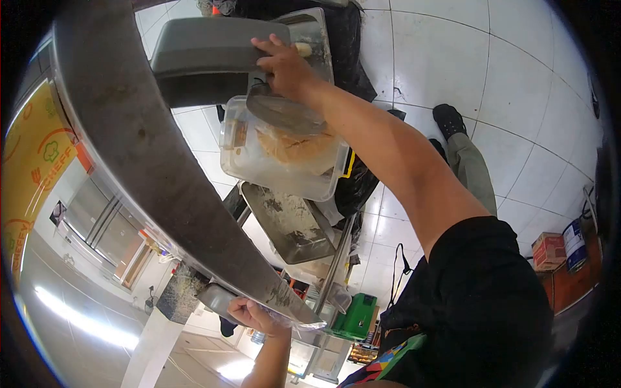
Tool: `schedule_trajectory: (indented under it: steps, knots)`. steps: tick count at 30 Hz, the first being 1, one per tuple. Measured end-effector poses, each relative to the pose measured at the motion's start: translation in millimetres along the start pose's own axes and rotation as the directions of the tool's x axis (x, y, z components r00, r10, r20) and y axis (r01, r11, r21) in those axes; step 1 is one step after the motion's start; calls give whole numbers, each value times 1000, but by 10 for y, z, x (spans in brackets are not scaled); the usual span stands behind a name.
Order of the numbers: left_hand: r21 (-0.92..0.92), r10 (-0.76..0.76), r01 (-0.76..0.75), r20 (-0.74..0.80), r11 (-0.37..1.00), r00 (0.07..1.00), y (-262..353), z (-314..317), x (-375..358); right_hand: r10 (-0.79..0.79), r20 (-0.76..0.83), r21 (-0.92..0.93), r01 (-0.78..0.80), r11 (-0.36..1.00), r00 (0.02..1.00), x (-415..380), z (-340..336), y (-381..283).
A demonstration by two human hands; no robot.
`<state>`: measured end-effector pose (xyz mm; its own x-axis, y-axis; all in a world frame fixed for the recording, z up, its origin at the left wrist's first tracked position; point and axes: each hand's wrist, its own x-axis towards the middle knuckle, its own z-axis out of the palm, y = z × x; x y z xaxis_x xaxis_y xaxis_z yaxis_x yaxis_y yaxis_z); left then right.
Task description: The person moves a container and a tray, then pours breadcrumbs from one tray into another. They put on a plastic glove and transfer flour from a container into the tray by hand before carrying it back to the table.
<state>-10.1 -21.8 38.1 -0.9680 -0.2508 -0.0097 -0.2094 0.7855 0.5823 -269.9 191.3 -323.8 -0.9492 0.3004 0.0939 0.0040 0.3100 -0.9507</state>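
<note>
Near the top of the view, a deep, dull-grey metal pan with rounded corners (213,48) lies with its end under the right hand (284,68). That hand's fingers are parted and stretched over the end; whether they grip it or merely rest there, I cannot tell. For a sure hold, the fingers would do best hooked under the rim, thumb opposing, since smooth metal may slide.

Just beyond the hand is a floury, shallow steel tray (323,39) with a short, pale, rounded piece (302,49) in it. Under the wrist, a thin, round-edged metal piece (284,115) overhangs a translucent plastic tub (239,155) holding light-brown matter (294,147). Keeping the forearm high seems wise, so the sleeve and elbow knock neither.

Next to the tub sits a rectangular steel pan dusted with flour (310,251), best kept level so nothing spills.

Farther out, the left hand (255,317) has its fingers curled at the end of a long, dark-grey metal panel (168,142), near crumpled clear film (291,320); what it grips, if anything, is unclear. Steady support there should help balance. White floor tiles (440,52) lie beyond.
</note>
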Motion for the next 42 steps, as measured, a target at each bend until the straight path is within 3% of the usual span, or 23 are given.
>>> schedule_trajectory:
  steps: [5, 11, 14, 20, 23, 26, 31, 35, 39, 42]
  knots:
    - [-61, -62, 62, 11, 996, 998, -5, -35, -17, -251, 59, -133, 257, 957, 966, -139, -257, -341]
    - [-98, -119, 118, -4, 988, 993, 207, 145, 4, -570, -39, -241, 546, 803, 821, -311, -290, -255]
    - [-38, -27, 28, 22, 999, 999, 154, 90, 20, -620, 81, -316, 610, 727, 781, -277, -334, -41]
    - [-27, -36, 35, -36, 999, 999, 154, 116, 7, -580, 23, -354, 549, 757, 814, 82, -603, -403]
    - [4, -14, 14, -42, 1000, 999, 125, 110, 5, -581, 151, -436, 581, 687, 800, 137, -621, -247]
    - [-40, -25, 26, 15, 999, 1000, 129, 115, 14, -566, 103, -451, 546, 706, 818, 95, -729, -428]
    - [-33, -62, 60, -44, 998, 997, 98, 144, 50, -584, -5, -334, 549, 766, 812, 57, -636, -325]
    - [-55, -102, 102, -14, 993, 995, 118, 55, -2, -605, -22, -301, 572, 763, 796, -257, -712, -498]
    - [-78, -66, 64, -22, 995, 998, 103, 64, 5, -552, -51, -113, 544, 831, 832, -972, -691, -564]
    - [45, -16, 16, 13, 999, 1000, 203, 84, 30, -512, -106, -60, 508, 859, 852, -1476, -618, -516]
